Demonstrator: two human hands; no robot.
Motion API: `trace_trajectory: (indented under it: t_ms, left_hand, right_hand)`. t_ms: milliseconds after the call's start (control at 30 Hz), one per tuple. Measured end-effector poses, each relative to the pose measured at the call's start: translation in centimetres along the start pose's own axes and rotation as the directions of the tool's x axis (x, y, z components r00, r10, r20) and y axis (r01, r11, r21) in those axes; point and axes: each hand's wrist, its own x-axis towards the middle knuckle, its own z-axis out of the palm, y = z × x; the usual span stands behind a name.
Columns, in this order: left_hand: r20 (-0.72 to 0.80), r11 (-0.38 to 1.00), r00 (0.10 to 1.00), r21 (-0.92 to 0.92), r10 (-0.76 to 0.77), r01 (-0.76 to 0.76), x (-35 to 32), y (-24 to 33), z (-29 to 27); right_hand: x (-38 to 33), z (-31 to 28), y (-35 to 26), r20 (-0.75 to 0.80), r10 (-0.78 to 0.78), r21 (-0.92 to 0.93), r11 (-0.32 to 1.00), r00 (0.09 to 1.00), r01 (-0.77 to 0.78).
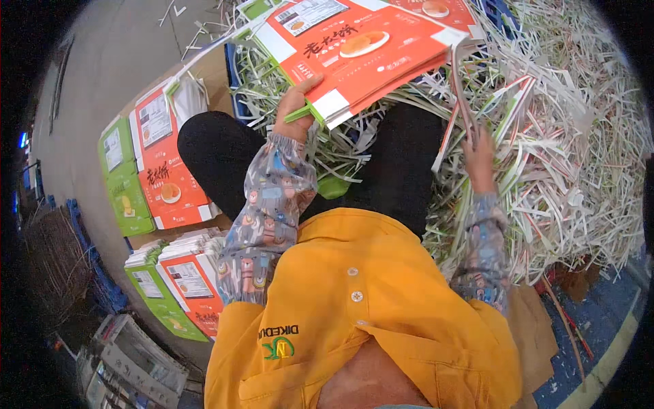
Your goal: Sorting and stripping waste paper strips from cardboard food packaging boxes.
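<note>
One hand, the left hand (294, 114), is gripping an orange card stack (392, 65) by its near left corner, ahead of the black-clad legs (218, 153); the right hand (479, 158) is clasping pale strips (462, 99) to the stack's right; the card is probably behaving stiffly, weighing moderately together, its sheets risking sliding; opposite edges are likely offering the surest hold for fingers.

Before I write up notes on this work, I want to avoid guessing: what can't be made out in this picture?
In the head view:
Left hand: some fingers are hidden under the orange printed sheets.
Sheet count: edges too fine to tell.
Right hand: its grip on the long strip is blurred.
Second orange stack: cut off by the upper edge.
Blue frame: mostly covered by paper strips.
</note>
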Motion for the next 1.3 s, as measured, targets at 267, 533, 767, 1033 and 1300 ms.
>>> trace_trajectory:
  t_ms: [267, 533, 767, 1033, 1300]
  left_hand:
    - [0.095, 0.993, 0.995, 0.114, 0.02, -0.031, -1.9, -2.2, 3.3]
    - [0.151, 0.868, 0.876, 0.29, -0.458, 0.404, -5.9, -2.3, 2.2]
    - [0.2, 0.768, 0.839, 0.546, -0.506, 0.334, -6.9, -2.0, 1.6]
    - [0.407, -0.178, 0.803, 0.835, -0.434, -0.52, -7.0, 2.2, -3.0]
    - [0.265, -0.584, 0.861, 0.645, -0.435, -0.493, -4.8, 3.3, -7.3]
  right_hand:
    - [1.5, -4.3, -14.6, 0.681, -0.006, 0.685, -0.348, 0.732, -0.64]
    - [5.9, 3.0, -16.2, 0.79, 0.192, 0.56, -0.613, 0.582, -0.558]
    - [6.1, 1.5, -16.0, 0.637, 0.226, 0.744, -0.432, 0.737, -0.51]
    - [10.7, -2.7, -7.4, 0.571, 0.285, 0.814, -0.318, 0.77, -0.486]
    - [12.4, -8.4, -2.6, 0.56, 0.315, 0.817, -0.364, 0.767, -0.447]
